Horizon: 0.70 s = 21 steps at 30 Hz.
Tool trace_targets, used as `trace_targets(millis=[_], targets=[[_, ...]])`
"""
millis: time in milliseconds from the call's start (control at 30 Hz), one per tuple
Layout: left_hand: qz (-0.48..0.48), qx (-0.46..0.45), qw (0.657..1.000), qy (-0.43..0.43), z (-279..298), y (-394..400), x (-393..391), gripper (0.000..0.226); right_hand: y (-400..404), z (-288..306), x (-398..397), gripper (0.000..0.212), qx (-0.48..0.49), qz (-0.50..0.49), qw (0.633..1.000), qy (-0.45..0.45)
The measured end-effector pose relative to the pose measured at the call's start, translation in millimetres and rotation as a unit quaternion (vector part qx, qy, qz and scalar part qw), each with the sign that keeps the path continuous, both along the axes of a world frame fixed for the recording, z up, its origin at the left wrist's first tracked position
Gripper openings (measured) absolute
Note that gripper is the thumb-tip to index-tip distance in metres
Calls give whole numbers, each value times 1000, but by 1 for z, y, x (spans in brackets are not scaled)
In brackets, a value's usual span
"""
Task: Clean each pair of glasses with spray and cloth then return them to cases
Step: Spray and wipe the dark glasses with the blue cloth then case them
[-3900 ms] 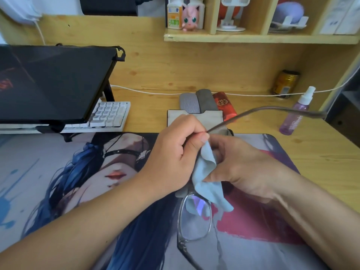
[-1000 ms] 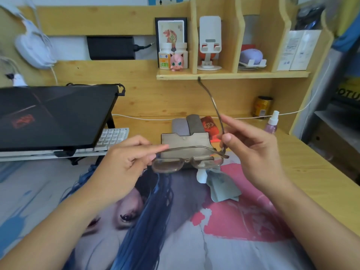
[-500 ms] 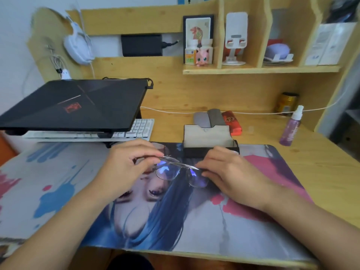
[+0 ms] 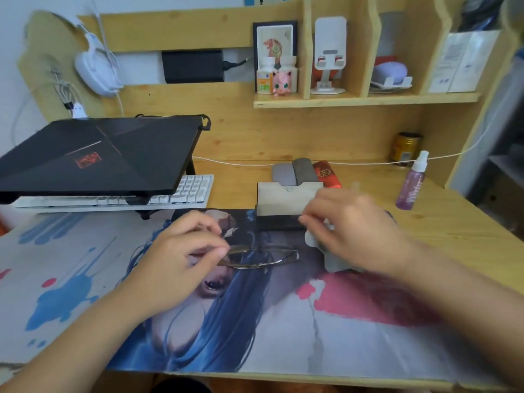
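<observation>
Thin-framed glasses (image 4: 263, 258) lie folded low over the printed desk mat (image 4: 283, 336). My left hand (image 4: 181, 253) pinches their left end between thumb and fingers. My right hand (image 4: 357, 231), blurred, is off the glasses and grips the pale blue-grey cloth (image 4: 330, 265), which bunches up under its palm. Just behind the glasses stands an open black case (image 4: 279, 222) with its beige flap raised. The purple spray bottle (image 4: 411, 184) stands upright at the right, clear of both hands.
Behind the open case lie two grey cases (image 4: 283, 173) and a red one (image 4: 326, 173). A closed black laptop (image 4: 99, 154) on a stand covers a white keyboard (image 4: 187, 191) at left. A gold tin (image 4: 405, 146) and a white cable run along the back.
The glasses' temples have been folded and the glasses lowered to the mat. My right hand has left the glasses and moved right onto the cloth. The left hand keeps its pinch.
</observation>
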<state>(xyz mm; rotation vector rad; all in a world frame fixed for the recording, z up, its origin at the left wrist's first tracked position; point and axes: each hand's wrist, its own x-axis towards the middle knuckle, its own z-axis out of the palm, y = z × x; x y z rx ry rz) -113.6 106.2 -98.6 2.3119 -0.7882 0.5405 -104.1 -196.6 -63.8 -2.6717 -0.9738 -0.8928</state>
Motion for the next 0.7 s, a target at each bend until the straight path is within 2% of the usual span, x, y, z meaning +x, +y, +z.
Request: trace_targets(millis=[67, 100, 167, 233, 300, 333, 367, 400, 433, 467, 533, 567, 600, 667, 700], targets=[[7, -20, 998, 58, 20, -26, 11, 11, -23, 14, 18, 31, -4, -33, 996, 78], [9, 7, 994, 109, 32, -40, 19, 12, -32, 13, 25, 30, 8, -31, 994, 103], [-10, 108, 969, 223, 52, -69, 40, 10, -42, 5, 28, 29, 77, -13, 986, 144], [-50, 211, 931, 295, 68, -93, 59, 16, -42, -12, 24, 36, 94, -1, 977, 189], [-80, 273, 911, 300, 82, -114, 75, 18, -39, -28, 26, 44, 46, 3, 980, 196], [-85, 289, 909, 289, 89, -122, 82, 18, -38, -34, 29, 36, 34, 18, 984, 175], [-86, 299, 909, 276, 95, -127, 88, 19, -36, -36, 32, 23, 61, 29, 985, 157], [-91, 307, 910, 264, 101, -133, 94, 22, -37, -35, 35, 11, 128, 31, 980, 148], [-103, 304, 912, 255, 103, -136, 101, 29, -38, -30, 35, 6, 227, 26, 960, 163], [-121, 285, 916, 256, 102, -137, 107, 39, -40, -23, 34, 8, 340, 28, 919, 196], [-181, 193, 921, 288, 96, -142, 112, 62, -44, -8, 28, 17, 534, 56, 802, 261], [-223, 126, 912, 321, 92, -145, 114, 70, -45, -2, 26, 20, 596, 65, 747, 288], [-262, 65, 892, 363, 88, -149, 114, 74, -45, 3, 23, 23, 631, 72, 709, 306], [-308, 5, 855, 418, 82, -155, 113, 72, -44, 9, 19, 29, 654, 73, 682, 318], [-313, 8, 853, 418, 79, -158, 112, 69, -43, 10, 18, 32, 658, 66, 679, 319]])
